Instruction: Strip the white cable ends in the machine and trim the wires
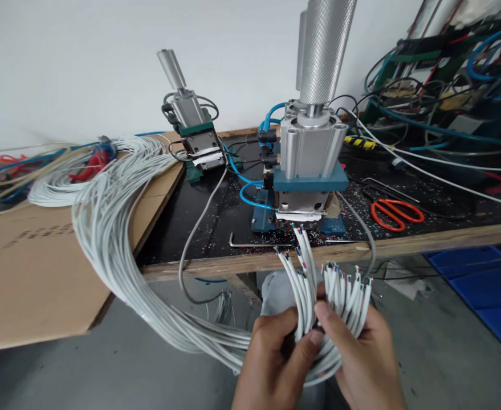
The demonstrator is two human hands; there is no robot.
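Note:
My left hand is closed around part of a thick bundle of white cables. A few cable ends stand up from its grip, with short coloured wires showing at their tips. Close beside it, my right hand grips a larger fan of cable ends from the same bundle. Both thumbs press on the cables and nearly meet between the two groups. The bundle loops below the hands and runs left, up onto a cardboard sheet. The fingers behind the cables are partly hidden.
Just beyond the hands, a pneumatic machine with a knurled cylinder stands at the bench edge. A smaller similar machine is behind left. Orange-handled scissors, a hex key and coloured scraps lie on the black top. Red-handled pliers rest on the cables.

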